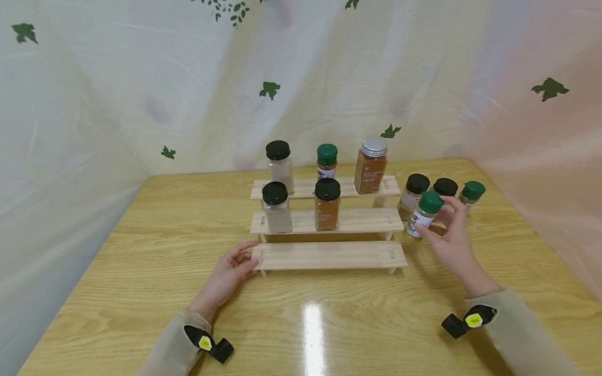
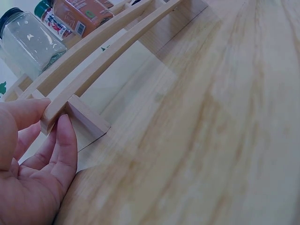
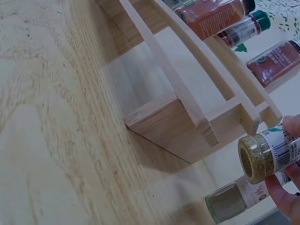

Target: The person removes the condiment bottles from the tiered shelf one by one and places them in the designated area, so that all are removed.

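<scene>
A three-tier wooden rack point(image 1: 329, 255) stands mid-table. Its top shelf carries a black-capped jar point(image 1: 279, 159), a green-capped jar point(image 1: 326, 162) and a silver-lidded jar point(image 1: 371, 166). Two black-capped jars point(image 1: 276, 208) point(image 1: 327, 204) stand on the middle shelf, and the bottom shelf is bare. My left hand point(image 1: 241, 258) pinches the bottom shelf's left end point(image 2: 51, 112), thumb on top and fingers point(image 2: 65, 140) against the leg. Right of the rack, my right hand point(image 1: 437, 222) grips a green-capped spice jar point(image 1: 425, 213), held tilted above the table, with its base point(image 3: 255, 158) facing the right wrist camera.
Three more jars stand on the table behind my right hand: two black-capped point(image 1: 414, 192) point(image 1: 445, 187) and one green-capped point(image 1: 472, 192). A leaf-print curtain point(image 1: 141, 94) closes off the back and sides. The wooden tabletop point(image 1: 310, 318) stretches in front of the rack.
</scene>
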`<action>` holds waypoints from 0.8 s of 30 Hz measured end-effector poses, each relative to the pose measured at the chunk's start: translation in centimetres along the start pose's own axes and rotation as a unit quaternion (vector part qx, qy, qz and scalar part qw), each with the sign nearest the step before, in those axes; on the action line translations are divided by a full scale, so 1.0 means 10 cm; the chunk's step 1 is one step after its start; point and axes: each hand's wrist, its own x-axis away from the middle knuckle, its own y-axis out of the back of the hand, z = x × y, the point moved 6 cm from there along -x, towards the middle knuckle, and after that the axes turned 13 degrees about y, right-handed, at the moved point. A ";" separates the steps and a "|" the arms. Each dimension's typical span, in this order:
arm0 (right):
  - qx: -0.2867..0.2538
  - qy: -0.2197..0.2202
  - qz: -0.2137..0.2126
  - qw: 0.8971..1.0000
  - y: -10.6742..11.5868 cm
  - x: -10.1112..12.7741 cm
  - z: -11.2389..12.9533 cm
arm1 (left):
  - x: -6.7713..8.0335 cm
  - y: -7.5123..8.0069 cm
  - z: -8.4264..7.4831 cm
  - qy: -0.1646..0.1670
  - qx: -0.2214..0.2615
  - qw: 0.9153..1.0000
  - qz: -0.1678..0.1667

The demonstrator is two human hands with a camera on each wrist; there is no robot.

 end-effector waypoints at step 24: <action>-0.002 -0.013 0.011 1.000 -0.15 0.05 -0.27 | -0.03 0.01 0.03 0.002 -0.004 1.000 -0.003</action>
